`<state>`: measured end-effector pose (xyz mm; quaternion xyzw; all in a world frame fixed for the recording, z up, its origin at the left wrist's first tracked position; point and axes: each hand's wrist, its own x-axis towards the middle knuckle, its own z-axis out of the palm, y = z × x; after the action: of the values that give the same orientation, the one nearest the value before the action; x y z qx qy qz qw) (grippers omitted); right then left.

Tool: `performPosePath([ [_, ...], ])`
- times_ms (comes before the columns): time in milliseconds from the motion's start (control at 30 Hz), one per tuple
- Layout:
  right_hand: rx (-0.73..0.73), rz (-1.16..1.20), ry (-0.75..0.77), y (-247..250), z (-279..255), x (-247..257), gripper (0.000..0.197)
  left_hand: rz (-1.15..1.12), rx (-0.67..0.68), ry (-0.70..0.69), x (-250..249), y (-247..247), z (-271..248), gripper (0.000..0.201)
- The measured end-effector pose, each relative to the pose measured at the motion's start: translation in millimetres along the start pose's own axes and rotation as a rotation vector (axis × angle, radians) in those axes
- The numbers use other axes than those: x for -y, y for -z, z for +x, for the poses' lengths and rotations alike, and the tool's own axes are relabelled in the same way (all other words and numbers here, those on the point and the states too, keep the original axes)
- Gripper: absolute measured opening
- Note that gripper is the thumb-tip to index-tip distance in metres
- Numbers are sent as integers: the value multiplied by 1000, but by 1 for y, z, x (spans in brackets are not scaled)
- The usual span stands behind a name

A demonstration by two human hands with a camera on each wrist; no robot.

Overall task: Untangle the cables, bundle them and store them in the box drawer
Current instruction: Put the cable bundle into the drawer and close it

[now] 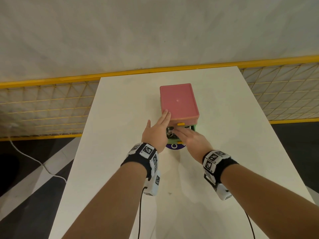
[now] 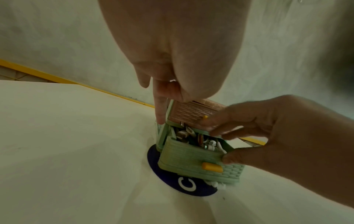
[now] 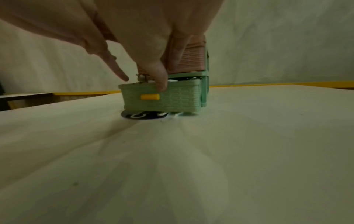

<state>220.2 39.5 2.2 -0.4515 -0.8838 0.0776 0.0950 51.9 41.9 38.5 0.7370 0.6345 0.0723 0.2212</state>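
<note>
White table (image 1: 120, 169); left wrist shows cables (image 2: 201, 140) inside drawer (image 2: 193, 157).

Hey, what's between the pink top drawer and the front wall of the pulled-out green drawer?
The bundled cables, lying in the open green drawer below the pink drawer; the left wrist view shows it best.

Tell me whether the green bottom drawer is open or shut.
Open. The green drawer sticks out in front of the box, and cables show inside it. The right hand touches its rim.
</note>
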Motion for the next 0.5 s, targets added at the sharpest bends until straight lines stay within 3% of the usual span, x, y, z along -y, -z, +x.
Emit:
performPosePath([
  [67,94,42,32,-3,2,7,63,3,-1,4,-1,0,-1,90],
  [167,245,42,4,-4,8,11,62,5,8,10,-1,1,-2,91],
  [500,497,-164,101,12,34,2,69,-7,4,28,-7,7,-7,90],
])
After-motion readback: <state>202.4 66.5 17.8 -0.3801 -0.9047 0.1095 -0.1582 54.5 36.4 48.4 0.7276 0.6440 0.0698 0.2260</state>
